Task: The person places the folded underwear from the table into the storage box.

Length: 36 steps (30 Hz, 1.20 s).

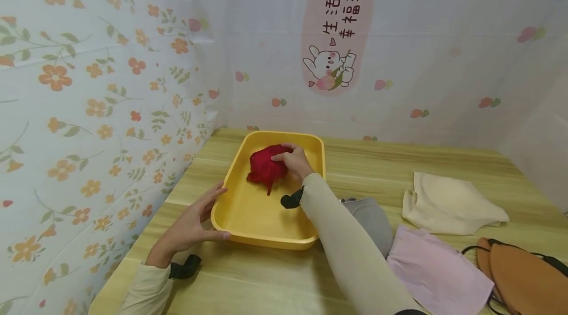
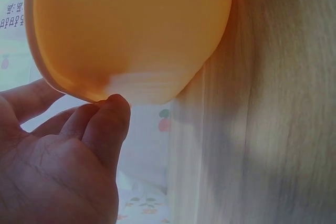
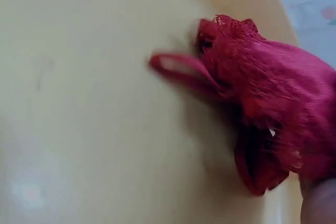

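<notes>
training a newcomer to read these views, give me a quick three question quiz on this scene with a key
1. True or false: the right hand is on the beige cloth.

2. Multiple choice: which part of the yellow tray does the left hand touch?
a) the far right corner
b) the near left corner
c) the middle of the far side

3. Fill in the colour: on the table, the pale pink cloth lies between the grey item and the ____ item.

Key:
1. False; it is on the red fabric item.
2. b
3. orange
</notes>
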Motion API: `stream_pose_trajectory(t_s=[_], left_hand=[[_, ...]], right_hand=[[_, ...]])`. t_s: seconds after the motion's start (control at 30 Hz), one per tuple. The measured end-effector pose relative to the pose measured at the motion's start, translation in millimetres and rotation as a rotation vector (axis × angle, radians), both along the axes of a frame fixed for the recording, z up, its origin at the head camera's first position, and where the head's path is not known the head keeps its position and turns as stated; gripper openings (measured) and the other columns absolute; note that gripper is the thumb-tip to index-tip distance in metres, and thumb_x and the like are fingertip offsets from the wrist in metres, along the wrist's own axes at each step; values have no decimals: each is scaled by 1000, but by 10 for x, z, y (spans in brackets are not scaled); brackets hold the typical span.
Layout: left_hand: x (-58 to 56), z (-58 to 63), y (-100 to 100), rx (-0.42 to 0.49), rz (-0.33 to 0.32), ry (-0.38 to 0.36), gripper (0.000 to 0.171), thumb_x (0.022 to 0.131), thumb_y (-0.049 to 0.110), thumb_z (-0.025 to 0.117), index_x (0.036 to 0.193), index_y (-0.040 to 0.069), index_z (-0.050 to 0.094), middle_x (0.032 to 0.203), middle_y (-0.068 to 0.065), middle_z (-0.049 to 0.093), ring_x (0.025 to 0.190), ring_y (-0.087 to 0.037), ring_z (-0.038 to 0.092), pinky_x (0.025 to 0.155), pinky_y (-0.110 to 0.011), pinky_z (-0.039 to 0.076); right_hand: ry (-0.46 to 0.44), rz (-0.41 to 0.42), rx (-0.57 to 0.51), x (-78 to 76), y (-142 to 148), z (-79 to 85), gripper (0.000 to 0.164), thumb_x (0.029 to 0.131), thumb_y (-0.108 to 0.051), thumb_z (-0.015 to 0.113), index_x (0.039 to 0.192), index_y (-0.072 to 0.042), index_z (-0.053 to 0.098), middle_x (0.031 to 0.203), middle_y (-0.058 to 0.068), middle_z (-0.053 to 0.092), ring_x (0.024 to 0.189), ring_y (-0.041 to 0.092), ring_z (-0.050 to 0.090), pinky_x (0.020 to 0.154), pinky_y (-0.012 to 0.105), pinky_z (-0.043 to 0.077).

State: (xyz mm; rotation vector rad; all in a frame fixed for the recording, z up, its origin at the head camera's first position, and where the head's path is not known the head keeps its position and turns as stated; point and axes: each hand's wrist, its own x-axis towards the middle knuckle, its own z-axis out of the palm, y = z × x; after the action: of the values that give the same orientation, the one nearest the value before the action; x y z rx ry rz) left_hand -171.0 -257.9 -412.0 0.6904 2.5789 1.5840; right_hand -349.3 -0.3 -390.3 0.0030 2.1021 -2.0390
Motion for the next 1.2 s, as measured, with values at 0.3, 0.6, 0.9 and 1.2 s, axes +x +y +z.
stream_pose_trajectory(t_s=[0.3,0.6,0.9,1.2], left_hand=[[3,42,19,-15,-16,10,97,80,15,85,155,-4,27,168,-25,8,149,-51,26,108,-15,39],[17,10,28,-5,2,-14,100,80,17,86,157,-3,25,169,-23,9,150,-50,25,104,-5,33],[16,16,14,-8,3,-26,102,79,18,86,157,-2,24,169,-21,8,151,-48,23,103,-2,31],[18,1,-2,-10,6,-33,101,79,17,86,157,-2,24,169,-21,7,152,-47,22,103,-2,31]], right_hand=[[309,78,687,48,-27,-1,58,92,-26,72,146,-15,53,147,25,42,140,38,34,114,47,44],[338,102,865,122,-34,40,55,94,-33,68,146,-18,54,143,27,45,123,45,49,104,50,49],[296,162,961,151,-33,88,56,95,-35,67,147,-22,53,142,26,48,124,44,41,100,54,47],[323,405,1094,81,139,450,68,98,-38,60,157,-15,35,157,19,41,143,44,37,117,55,34]])
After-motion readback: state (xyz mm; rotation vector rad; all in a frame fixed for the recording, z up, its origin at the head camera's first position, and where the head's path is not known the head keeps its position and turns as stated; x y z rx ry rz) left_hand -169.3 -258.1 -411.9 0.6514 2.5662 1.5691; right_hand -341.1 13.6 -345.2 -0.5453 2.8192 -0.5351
